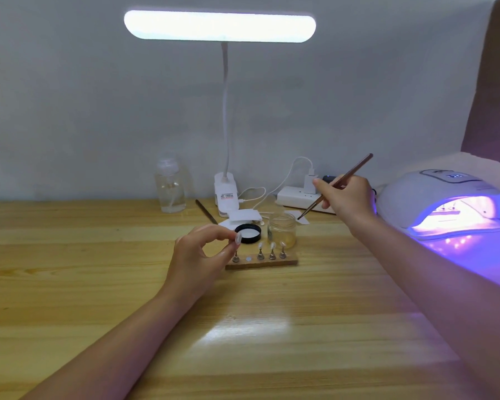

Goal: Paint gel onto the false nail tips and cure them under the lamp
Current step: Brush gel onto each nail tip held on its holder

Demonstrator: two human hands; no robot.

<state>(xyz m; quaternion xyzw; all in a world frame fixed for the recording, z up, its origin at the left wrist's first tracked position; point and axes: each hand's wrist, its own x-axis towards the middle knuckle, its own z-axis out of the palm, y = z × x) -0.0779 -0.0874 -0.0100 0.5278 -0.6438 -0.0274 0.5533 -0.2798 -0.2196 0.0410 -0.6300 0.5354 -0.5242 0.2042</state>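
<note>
The left hand (202, 252) pinches one false nail tip (238, 238) above the wooden stand (261, 262), presenting it for coating. The right hand (345, 197) grips the brush (334, 187), bristles angled toward the open gel jar (282, 230). The curing lamp (445, 202) glows at right on the bench (98, 255).

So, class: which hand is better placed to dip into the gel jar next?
Right. The right hand already grips the brush, its tip beside the open jar; the left hand is pinching a nail tip.
</note>
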